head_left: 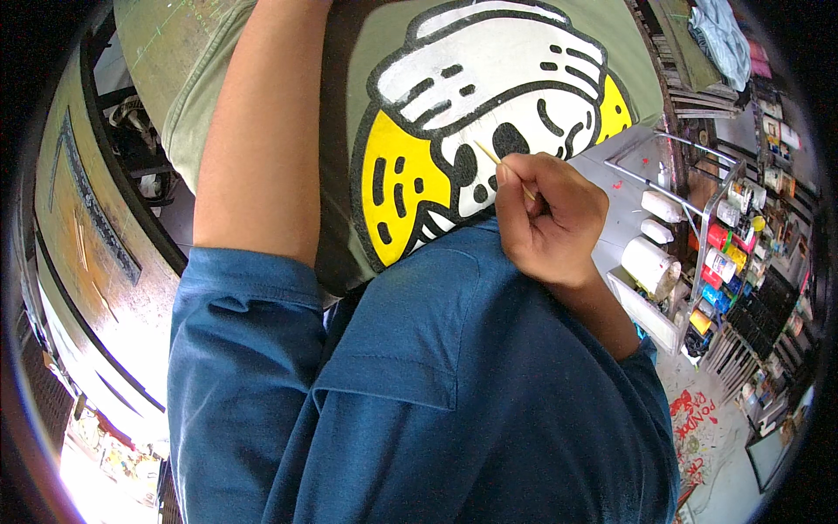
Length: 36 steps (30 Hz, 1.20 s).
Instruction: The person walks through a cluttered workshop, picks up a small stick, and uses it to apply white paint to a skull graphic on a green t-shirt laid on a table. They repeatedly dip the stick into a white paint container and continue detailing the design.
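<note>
In my right hand [554, 214] a thin pointed wooden stick [486, 152] is pinched between thumb and fingers. Its tip lies over a cartoon skull picture [524, 109] in white, yellow and black; whether it touches the surface I cannot tell. The picture is on olive-green fabric [384, 44], spread in front of me and close to my blue shirt. My left forearm [257, 131] reaches up across the fabric's left part, and my left hand lies beyond the top edge, out of sight.
A metal rack [705, 210] at right stands by paint bottles [720, 264] and a white tub [650, 266]. On the left a stained board [131, 297] holds thin sticks [83, 244]. Red paint marks [690, 428] cover part of the floor, lower right. Light-blue cloth [720, 39] lies top right.
</note>
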### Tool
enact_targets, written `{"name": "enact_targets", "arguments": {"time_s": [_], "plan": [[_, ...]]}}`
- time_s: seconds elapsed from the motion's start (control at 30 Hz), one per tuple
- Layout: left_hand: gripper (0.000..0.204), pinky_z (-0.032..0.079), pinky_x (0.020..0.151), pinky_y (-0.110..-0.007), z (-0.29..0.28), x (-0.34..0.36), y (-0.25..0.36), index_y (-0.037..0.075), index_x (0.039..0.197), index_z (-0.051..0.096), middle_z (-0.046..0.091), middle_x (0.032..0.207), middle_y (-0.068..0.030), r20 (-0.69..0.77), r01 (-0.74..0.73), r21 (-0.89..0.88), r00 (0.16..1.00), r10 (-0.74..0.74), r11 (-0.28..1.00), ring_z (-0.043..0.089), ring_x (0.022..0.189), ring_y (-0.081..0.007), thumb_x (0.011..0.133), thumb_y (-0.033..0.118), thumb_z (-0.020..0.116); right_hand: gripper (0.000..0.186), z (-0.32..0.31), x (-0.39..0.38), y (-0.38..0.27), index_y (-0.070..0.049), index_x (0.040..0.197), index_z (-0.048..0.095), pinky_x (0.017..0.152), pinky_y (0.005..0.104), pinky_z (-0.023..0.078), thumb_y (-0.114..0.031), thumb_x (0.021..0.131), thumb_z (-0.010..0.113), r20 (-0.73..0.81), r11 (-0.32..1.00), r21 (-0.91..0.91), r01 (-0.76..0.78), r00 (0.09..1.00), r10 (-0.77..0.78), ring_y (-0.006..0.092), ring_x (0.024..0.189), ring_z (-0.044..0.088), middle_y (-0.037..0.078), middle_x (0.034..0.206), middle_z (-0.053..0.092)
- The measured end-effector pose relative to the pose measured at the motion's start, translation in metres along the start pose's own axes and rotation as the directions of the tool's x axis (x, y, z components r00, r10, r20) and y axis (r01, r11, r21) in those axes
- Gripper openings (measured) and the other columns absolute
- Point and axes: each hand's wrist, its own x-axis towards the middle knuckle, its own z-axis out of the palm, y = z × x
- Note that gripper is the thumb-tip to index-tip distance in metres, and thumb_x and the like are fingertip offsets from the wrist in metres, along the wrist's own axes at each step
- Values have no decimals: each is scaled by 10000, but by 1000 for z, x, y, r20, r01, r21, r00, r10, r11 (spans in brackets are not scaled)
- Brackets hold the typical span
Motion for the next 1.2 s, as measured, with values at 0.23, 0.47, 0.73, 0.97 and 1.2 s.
{"name": "enact_targets", "arguments": {"time_s": [0.23, 0.47, 0.73, 0.97, 1.2], "plan": [[255, 428, 582, -258, -1, -2, 5, 99, 671, 585, 592, 649, 11, 1, 22, 28, 1000, -22, 999, 523, 604, -90, 778, 69, 815, 45, -1, -2, 1, -31, 808, 668, 461, 291, 419, 10, 801, 684, -25, 999, 37, -7, 1000, 8, 176, 460, 535, 79, 615, 584], [239, 444, 582, -257, 1, 6, -5, 96, 678, 595, 613, 664, 2, -1, 0, 17, 1000, 0, 1000, 553, 614, -91, 786, 62, 806, 61, 2, -4, 3, -33, 812, 671, 461, 287, 410, 23, 799, 689, -82, 997, 74, -34, 996, 40, 174, 458, 518, 68, 595, 555], [205, 466, 601, -254, 2, 1, -1, 84, 711, 610, 632, 684, -12, -6, 3, -39, 1000, -3, 999, 601, 648, -101, 799, 45, 791, 51, 1, -3, 5, -31, 829, 669, 463, 304, 409, 10, 805, 688, -15, 999, 32, 7, 1000, -7, 183, 464, 519, 71, 581, 534], [202, 472, 613, -257, 2, 1, 1, 84, 710, 612, 635, 689, -15, -1, 18, -16, 1000, -18, 1000, 606, 656, -105, 794, 45, 791, 41, 3, -1, 4, -36, 840, 672, 466, 296, 408, -1, 826, 688, -30, 999, 53, -14, 999, 15, 182, 472, 520, 74, 609, 558], [211, 464, 612, -261, 1, 0, 4, 88, 700, 613, 630, 686, -8, -11, 22, 25, 1000, -22, 999, 580, 639, -103, 775, 58, 808, 48, 1, -2, 3, -33, 855, 672, 469, 294, 413, 2, 826, 686, -17, 997, 64, -33, 999, 34, 170, 476, 527, 77, 627, 577]]}}
